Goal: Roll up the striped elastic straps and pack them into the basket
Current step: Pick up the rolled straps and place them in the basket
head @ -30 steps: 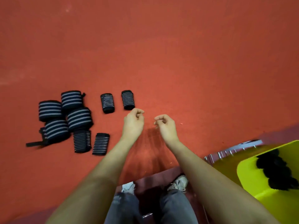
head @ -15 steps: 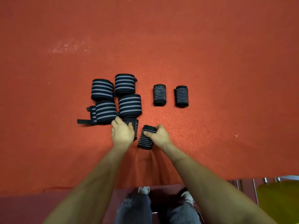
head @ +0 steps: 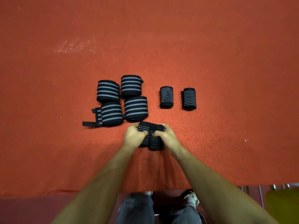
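Head view, taking the pair of thin-striped rolls in the hands as the landmark. Up and to the left of that pair sit four wide-striped strap rolls (head: 123, 101) in a tight cluster on the red felt tabletop (head: 210, 54); the lower-left one trails a loose black tail (head: 89, 123). The left hand (head: 133, 137) curls its grip round the left thin-striped roll (head: 143, 134), and the right hand (head: 166, 137) does the same round the right thin-striped roll (head: 156, 138), the two rolls pressed side by side. Up and to the right of them lie two more thin-striped rolls (head: 178, 97), apart from each other. Low at the far right shows a yellow-green edge (head: 282, 206) (possibly the basket, I cannot tell). The rolls look soft, light and springy, apt to unwind, so holding them round the middle seems wise. No label or writing is readable.
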`<act>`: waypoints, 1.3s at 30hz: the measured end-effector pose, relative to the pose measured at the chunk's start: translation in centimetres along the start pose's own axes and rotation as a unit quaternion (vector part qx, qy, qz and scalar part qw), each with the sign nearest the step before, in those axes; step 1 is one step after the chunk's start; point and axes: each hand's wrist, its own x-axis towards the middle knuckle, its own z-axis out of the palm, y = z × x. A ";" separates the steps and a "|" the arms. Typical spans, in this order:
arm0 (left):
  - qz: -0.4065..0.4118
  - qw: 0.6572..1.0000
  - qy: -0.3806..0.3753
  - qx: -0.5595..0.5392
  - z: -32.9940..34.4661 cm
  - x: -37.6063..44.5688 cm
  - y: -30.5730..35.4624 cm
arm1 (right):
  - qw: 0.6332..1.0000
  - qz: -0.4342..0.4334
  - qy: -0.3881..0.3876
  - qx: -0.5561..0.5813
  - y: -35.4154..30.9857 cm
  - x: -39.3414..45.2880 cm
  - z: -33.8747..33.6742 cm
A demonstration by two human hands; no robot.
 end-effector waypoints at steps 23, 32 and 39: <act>0.321 0.916 -0.193 0.146 19.8 -13.3 13.6 | 0.965 -0.183 0.180 0.056 -4.9 -12.1 -25.2; 0.460 0.812 -0.289 0.211 35.1 -22.0 17.8 | 0.852 -0.245 0.430 0.170 -3.3 -19.6 -38.2; 0.569 0.680 -0.386 0.252 46.7 -28.2 17.1 | 0.733 -0.221 0.593 0.249 1.2 -24.8 -47.1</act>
